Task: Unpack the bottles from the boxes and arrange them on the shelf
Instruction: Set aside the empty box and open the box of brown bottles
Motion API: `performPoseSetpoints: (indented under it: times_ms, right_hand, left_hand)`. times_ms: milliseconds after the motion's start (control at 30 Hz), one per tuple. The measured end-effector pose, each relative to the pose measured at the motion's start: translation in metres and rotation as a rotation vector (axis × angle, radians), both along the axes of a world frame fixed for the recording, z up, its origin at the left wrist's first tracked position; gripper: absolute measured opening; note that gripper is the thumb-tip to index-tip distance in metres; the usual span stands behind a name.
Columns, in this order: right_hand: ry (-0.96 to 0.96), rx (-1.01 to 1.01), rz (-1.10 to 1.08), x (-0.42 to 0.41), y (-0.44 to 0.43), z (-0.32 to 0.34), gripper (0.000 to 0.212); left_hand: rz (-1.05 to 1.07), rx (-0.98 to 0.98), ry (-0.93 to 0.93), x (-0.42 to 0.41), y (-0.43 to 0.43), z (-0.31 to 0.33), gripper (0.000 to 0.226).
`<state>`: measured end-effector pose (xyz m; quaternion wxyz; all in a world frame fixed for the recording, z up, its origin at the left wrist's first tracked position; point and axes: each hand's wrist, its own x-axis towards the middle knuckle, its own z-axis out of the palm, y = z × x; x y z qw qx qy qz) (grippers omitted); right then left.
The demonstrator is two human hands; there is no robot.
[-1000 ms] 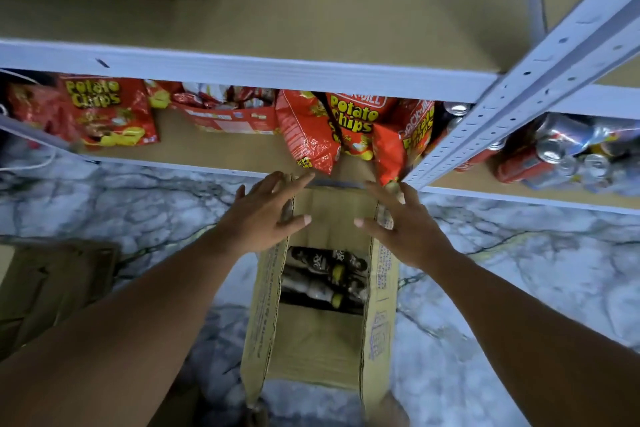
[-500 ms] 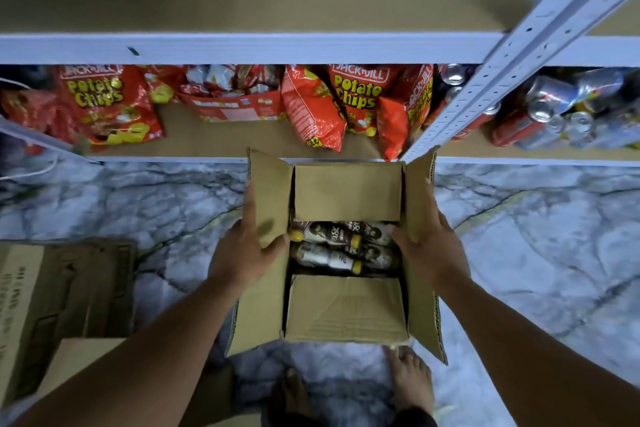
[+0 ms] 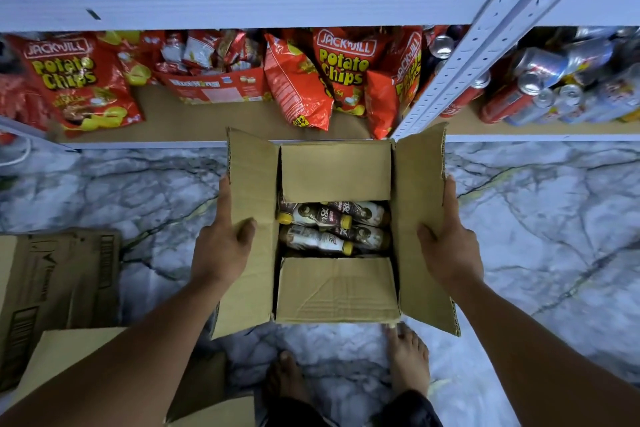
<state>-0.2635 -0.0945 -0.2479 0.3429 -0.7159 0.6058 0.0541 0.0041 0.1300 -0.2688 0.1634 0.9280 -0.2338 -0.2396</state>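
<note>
Cardboard [image 3: 59, 288], flattened, lies on the floor [image 3: 554, 218] at far left, well apart from the work.

Left hand [image 3: 221, 246]: grips the left side flap of the box [image 3: 337, 291], thumb curled onto the inner face, fingers behind the outer edge. Half a second ago this flap stood steeper; it is now folded further out.

Box: stands on the floor just before the shelf [image 3: 242, 7], all four flaps open. The gap between the two end flaps is wider than before.

Bottles [image 3: 329, 229]: dark, with yellow caps, lying on their sides inside the box; more of them show now than a second ago, when both hands lay flat over nearly closed flaps.

Right hand [image 3: 446, 246]: holds the right side flap the same way, thumb inside, fingers along the outer edge; this flap is likewise spread wider.

Edges and room: far flap corners reach the lowest shelf lip. The white post [image 3: 485, 45] slants up just past the right flap. Chip bags [image 3: 76, 80] fill the lower shelf left of the post, cans [image 3: 554, 87] right of it. The board above them shows bare. Open floor lies on both sides of the box; two bare feet [image 3: 408, 360] stand just behind it.
</note>
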Motion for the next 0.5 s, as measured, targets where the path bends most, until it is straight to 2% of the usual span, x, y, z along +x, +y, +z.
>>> performPoseSetpoints:
  times_ms: [267, 500]
  right_hand:
    - [-0.001, 0.007, -0.011, -0.016, -0.009, -0.008, 0.090]
    - [-0.006, -0.040, 0.058, -0.017, -0.009, -0.011, 0.086]
  left_hand:
    - [0.077, -0.024, 0.012, 0.000, 0.000, -0.006, 0.084]
    - [0.026, -0.025, -0.036, -0.004, -0.004, 0.000, 0.081]
